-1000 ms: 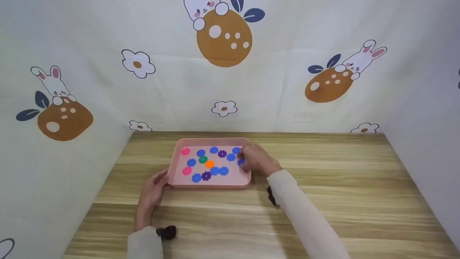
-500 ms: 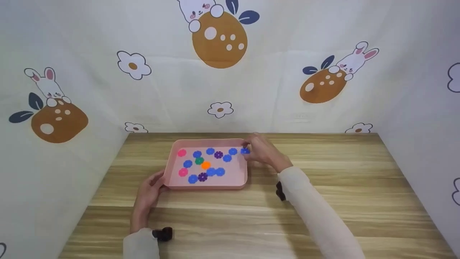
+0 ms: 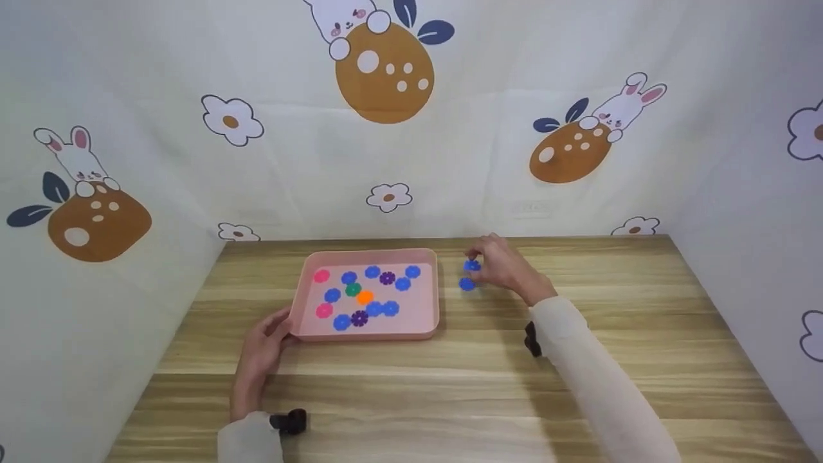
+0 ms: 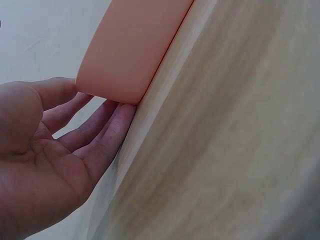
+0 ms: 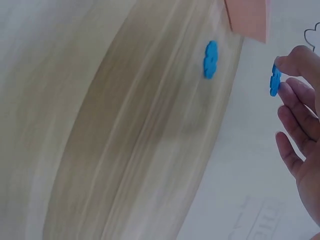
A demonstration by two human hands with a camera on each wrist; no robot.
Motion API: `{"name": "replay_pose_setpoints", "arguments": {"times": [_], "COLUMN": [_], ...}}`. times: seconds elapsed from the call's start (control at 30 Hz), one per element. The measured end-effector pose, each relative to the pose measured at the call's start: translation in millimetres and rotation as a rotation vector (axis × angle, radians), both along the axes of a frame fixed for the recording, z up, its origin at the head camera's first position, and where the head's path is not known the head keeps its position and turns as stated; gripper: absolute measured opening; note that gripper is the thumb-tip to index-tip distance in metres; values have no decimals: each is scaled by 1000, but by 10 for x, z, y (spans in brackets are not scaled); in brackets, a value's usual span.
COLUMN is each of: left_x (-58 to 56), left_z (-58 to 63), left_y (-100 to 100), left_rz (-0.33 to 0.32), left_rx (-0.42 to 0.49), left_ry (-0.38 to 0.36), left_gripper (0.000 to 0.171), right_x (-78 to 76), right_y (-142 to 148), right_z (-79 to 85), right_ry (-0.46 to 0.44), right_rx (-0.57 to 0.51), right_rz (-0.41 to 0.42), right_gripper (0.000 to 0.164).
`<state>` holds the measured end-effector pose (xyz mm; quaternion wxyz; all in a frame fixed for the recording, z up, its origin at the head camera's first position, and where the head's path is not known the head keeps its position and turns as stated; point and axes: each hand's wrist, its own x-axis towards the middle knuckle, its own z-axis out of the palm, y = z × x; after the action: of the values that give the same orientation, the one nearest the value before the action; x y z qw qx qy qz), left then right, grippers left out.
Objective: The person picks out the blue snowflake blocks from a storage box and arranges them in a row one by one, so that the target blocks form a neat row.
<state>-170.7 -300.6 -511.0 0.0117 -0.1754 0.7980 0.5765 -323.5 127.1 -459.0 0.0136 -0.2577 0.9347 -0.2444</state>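
Observation:
My right hand (image 3: pixel 505 263) pinches a blue flower-shaped interlocking disc (image 5: pixel 275 81) between thumb and forefinger, held up to the right of the pink tray (image 3: pixel 366 335). Below it a second blue disc (image 3: pixel 467 284) lies flat on the table. At the tray's near left corner is my left hand (image 3: pixel 260 350). In the left wrist view its thumb (image 4: pixel 55 90) is at the tray's rim and its fingers (image 4: pixel 107 132) reach to the bottom edge, gripping the corner. Inside the tray lie several blue discs (image 3: pixel 341 322), two pink, two purple, a green disc (image 3: pixel 353 290) and an orange disc (image 3: pixel 365 297).
The wood-grain table (image 3: pixel 411 399) reaches back to a pale cloth wall (image 3: pixel 308 167) printed with rabbits, fruit and flowers. Similar cloth stands at both sides. Each sleeved wrist carries a small black camera (image 3: pixel 290 422).
My right hand has lifted a blue disc from the tray's right side and carried it rightward over the rim. A blue disc on the table now shows. My left hand stays at the corner.

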Motion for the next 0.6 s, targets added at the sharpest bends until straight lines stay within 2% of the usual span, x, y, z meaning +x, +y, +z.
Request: {"name": "replay_pose_setpoints", "arguments": {"times": [0.27, 0.5, 0.6], "left_x": [15, 27, 19], "left_z": [7, -6, -14], "left_y": [3, -1, -1], "left_rz": [10, 0, -2], "left_rx": [1, 23, 20], "left_ry": [2, 64, 53], "left_gripper": [44, 44, 44], "right_x": [32, 52, 45], "right_y": [184, 247, 254], "right_z": [-210, -361, -389], "right_ry": [-23, 0, -3], "right_rx": [27, 32, 31], "right_rz": [-32, -14, -11], "right_gripper": [39, 37, 38]}}
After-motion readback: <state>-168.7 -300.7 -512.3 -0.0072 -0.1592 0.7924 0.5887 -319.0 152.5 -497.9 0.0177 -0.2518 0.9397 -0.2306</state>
